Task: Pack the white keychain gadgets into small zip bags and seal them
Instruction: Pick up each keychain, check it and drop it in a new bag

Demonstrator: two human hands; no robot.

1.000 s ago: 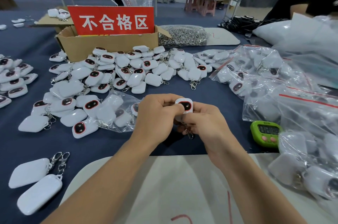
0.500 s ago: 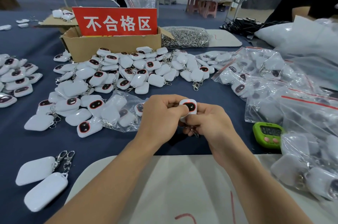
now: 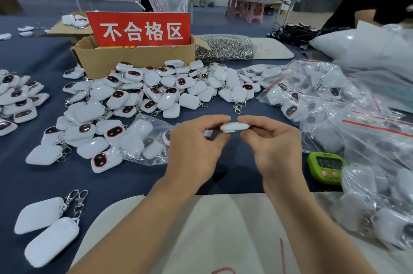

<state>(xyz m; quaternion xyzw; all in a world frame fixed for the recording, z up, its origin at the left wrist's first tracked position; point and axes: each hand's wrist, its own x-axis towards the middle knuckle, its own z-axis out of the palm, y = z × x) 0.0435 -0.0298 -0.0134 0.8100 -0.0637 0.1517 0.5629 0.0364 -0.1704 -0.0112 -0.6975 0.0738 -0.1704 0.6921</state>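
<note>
you hold one white keychain gadget (image 3: pixel 234 127) well in front of the cardboard box (image 3: pixel 138 59), lifted off the blue table (image 3: pixel 134 179) and turned edge-on to you. your left hand (image 3: pixel 196 150) pinches its left end between thumb and forefinger. your right hand (image 3: pixel 274 150) pinches its right end the same way. the other fingers of both hands curl loosely with nothing in them.

one red sign (image 3: pixel 138 30) stands in the box, with four white characters: 不合格区. just in front of the box lies a loose pile of gadgets (image 3: pixel 156 92), too many to count. between that pile and your left hand sits one clear zip bag (image 3: pixel 145 139) with several gadgets inside. far in front of the box, off to its left, two face-down gadgets (image 3: pixel 40 214) lie side by side, clasps pointing back toward the box. just beside the box on its right is one bag of metal clasps (image 3: pixel 223 47). in front of the box and to its right are a heap of filled zip bags (image 3: pixel 312 94) and one green timer (image 3: pixel 326 167), digits too blurred to read.
</note>
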